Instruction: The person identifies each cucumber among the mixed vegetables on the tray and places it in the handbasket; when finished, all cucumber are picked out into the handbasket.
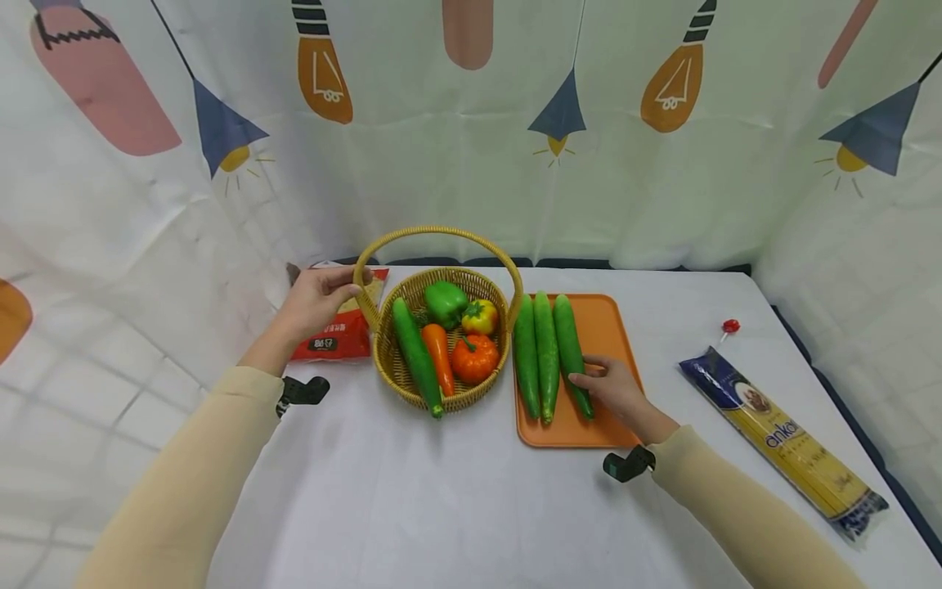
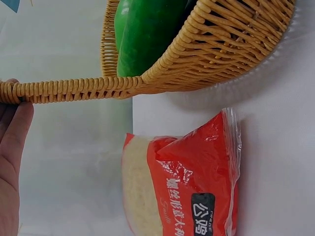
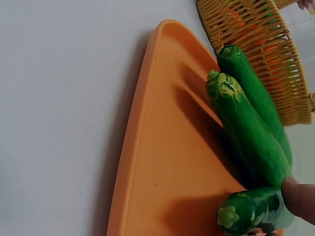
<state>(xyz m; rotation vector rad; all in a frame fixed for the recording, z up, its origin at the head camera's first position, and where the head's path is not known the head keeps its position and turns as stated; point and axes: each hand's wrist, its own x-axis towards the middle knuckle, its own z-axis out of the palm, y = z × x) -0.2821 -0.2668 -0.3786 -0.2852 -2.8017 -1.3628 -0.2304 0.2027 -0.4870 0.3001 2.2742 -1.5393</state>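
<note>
My left hand (image 1: 316, 298) grips the left side of the tall arched handle of a wicker basket (image 1: 383, 360). In the basket lie a cucumber (image 1: 418, 356), a green bell pepper (image 1: 445, 303), a small yellow-green pepper (image 1: 480, 317), an orange-red pumpkin-shaped vegetable (image 1: 474, 360) and a long orange pepper or carrot (image 1: 437, 356). On the orange tray (image 1: 611, 429) to its right, several cucumbers lie side by side. My right hand (image 1: 621, 397) holds the rightmost cucumber (image 1: 568, 331) near its lower end, thumb on top; the right wrist view shows its stem end (image 3: 228, 216) over the tray.
A red pasta bag (image 1: 334, 339) lies left of the basket, partly behind my left hand. At the right stand out a long blue-and-yellow spaghetti pack (image 1: 787, 438) and a red lollipop (image 1: 730, 326). Printed curtains hang behind and beside the white table (image 1: 441, 507).
</note>
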